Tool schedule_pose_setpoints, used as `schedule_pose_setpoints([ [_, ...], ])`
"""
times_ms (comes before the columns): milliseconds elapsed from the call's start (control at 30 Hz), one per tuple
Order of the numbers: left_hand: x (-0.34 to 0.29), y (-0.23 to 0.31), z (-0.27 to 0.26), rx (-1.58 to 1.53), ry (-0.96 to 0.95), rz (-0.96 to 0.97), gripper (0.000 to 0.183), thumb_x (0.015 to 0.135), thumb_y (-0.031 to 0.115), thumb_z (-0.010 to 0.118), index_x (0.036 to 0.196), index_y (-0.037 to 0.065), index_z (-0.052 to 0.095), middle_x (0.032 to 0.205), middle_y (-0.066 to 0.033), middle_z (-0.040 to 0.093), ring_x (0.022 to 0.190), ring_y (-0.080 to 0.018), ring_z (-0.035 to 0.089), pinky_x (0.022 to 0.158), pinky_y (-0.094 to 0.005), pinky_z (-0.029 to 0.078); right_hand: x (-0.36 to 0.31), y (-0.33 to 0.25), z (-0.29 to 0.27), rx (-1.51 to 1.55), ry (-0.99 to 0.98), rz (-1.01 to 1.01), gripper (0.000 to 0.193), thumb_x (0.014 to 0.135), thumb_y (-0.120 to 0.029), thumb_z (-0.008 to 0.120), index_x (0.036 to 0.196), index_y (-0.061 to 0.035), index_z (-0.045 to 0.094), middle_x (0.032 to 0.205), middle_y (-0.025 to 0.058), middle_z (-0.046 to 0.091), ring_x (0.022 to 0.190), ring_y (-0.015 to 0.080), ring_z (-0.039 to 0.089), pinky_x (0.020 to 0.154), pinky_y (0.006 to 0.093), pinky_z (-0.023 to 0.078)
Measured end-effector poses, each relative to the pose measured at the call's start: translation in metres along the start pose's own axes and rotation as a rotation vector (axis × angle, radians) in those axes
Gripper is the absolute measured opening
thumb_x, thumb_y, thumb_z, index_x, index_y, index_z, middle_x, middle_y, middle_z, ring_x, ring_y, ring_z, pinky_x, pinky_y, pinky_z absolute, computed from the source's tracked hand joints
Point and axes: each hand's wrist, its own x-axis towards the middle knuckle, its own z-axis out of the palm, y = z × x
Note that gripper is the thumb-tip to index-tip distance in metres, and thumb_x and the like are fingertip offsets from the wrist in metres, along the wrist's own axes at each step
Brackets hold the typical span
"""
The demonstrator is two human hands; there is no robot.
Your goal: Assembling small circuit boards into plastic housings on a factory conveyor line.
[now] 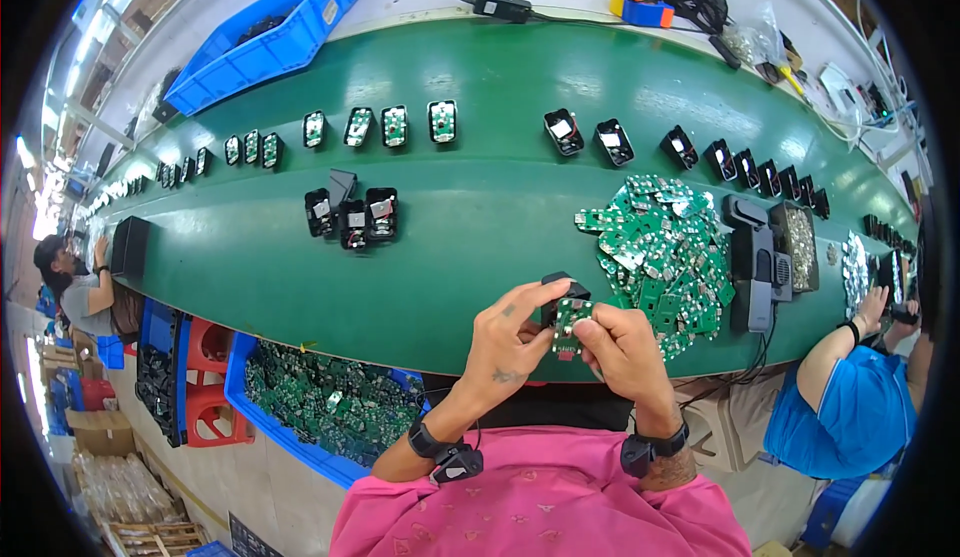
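Close to the table's front edge, my left hand (pixel 505 342) is closed around a small black plastic case (pixel 560 290). My right hand (pixel 628 349) pinches a green circuit board (pixel 571 323) between thumb and fingers, right against the case. The board covers part of the case, so its inside is hidden. Just beyond my right hand lies a big heap of loose green circuit boards (pixel 665 257). Further left on the green table (pixel 470 227) stands a small cluster of black cases (pixel 355 219) with parts inside.
Along the back run a row of cases with boards (pixel 394 127) and a row of open cases (pixel 614 142). A black and grey device (pixel 752 262) stands beside a parts tray (pixel 798 247). Blue crates (pixel 275 42) sit behind and below. Co-workers (pixel 850 397) work at both sides.
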Motion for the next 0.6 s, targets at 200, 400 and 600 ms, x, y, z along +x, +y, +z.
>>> schedule_pose_setpoints([
  [200, 0.005, 0.003, 0.002, 0.015, -0.023, 0.024, 0.054, 0.081, -0.014, 0.060, 0.130, 0.007, 0.062, 0.121, -0.0130, 0.066, 0.083, -0.0129, 0.069, 0.065, -0.0245, 0.057, 0.000, -0.005, 0.002, 0.055, 0.020, 0.082, 0.029, 0.096, -0.019, 0.066, 0.074, 0.0002, 0.064, 0.055, -0.0003, 0.056, 0.048, 0.0048, 0.050, 0.042, 0.0248, 0.037],
  [400, -0.001, 0.006, 0.006, -0.051, 0.087, -0.098, 0.052, 0.085, -0.013, 0.055, 0.133, 0.006, 0.060, 0.123, -0.0157, 0.066, 0.088, -0.0157, 0.069, 0.070, -0.0268, 0.058, 0.005, -0.001, 0.016, -0.027, 0.205, -0.017, 0.029, 0.093, -0.019, 0.069, 0.073, 0.0017, 0.064, 0.055, 0.0047, 0.054, 0.048, 0.0078, 0.045, 0.044, 0.0299, 0.034],
  [600, 0.003, 0.007, -0.011, -0.161, -0.013, -0.148, 0.049, 0.087, -0.008, 0.058, 0.135, 0.004, 0.056, 0.124, -0.0160, 0.064, 0.083, -0.0137, 0.070, 0.069, -0.0261, 0.058, 0.013, -0.006, 0.018, -0.209, 0.319, -0.127, 0.031, 0.091, -0.018, 0.070, 0.071, 0.0023, 0.061, 0.055, 0.0105, 0.050, 0.046, 0.0157, 0.042, 0.045, 0.0346, 0.032],
])
